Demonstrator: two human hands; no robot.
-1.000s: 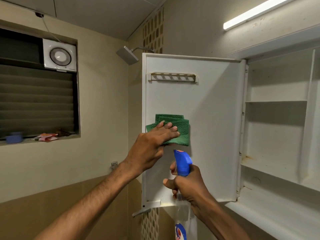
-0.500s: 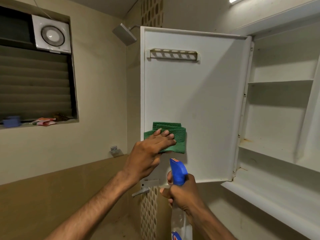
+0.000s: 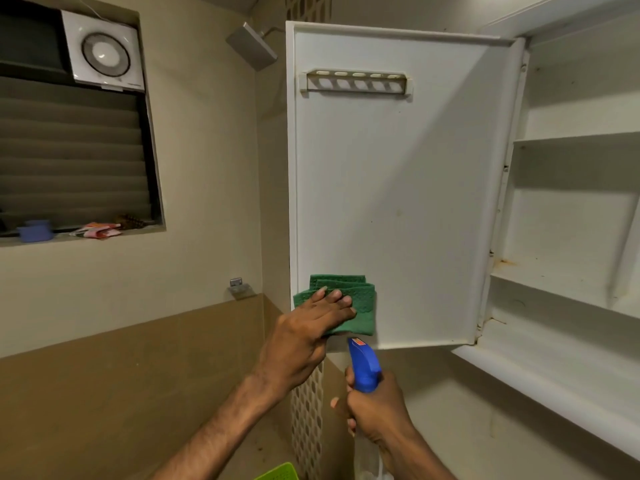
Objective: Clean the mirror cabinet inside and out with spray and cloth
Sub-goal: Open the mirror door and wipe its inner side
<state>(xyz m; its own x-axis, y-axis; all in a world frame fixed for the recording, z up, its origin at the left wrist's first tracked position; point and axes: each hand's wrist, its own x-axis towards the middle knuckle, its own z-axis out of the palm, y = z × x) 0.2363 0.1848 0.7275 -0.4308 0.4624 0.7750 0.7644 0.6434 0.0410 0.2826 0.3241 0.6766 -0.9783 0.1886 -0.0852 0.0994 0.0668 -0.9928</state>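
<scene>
The white mirror cabinet (image 3: 575,237) hangs open on the right wall, its shelves bare. Its door (image 3: 398,188) swings out to the left, showing its white inner face with a slotted holder near the top. My left hand (image 3: 304,337) presses a folded green cloth (image 3: 349,303) flat against the door's lower left corner. Just below the door's bottom edge, my right hand (image 3: 377,414) grips a spray bottle with a blue trigger head (image 3: 362,367), nozzle pointing up toward the door. The bottle's body is mostly hidden by that hand.
A louvred window with a white exhaust fan (image 3: 104,51) is on the left wall; a blue cup (image 3: 34,232) and packets lie on its sill. A shower head (image 3: 251,45) sticks out behind the door. A green slotted object (image 3: 278,474) shows at the bottom edge.
My left hand has slid the cloth down the door's inner face from mid-height to the lower left corner. My right hand with the bottle stays just below it.
</scene>
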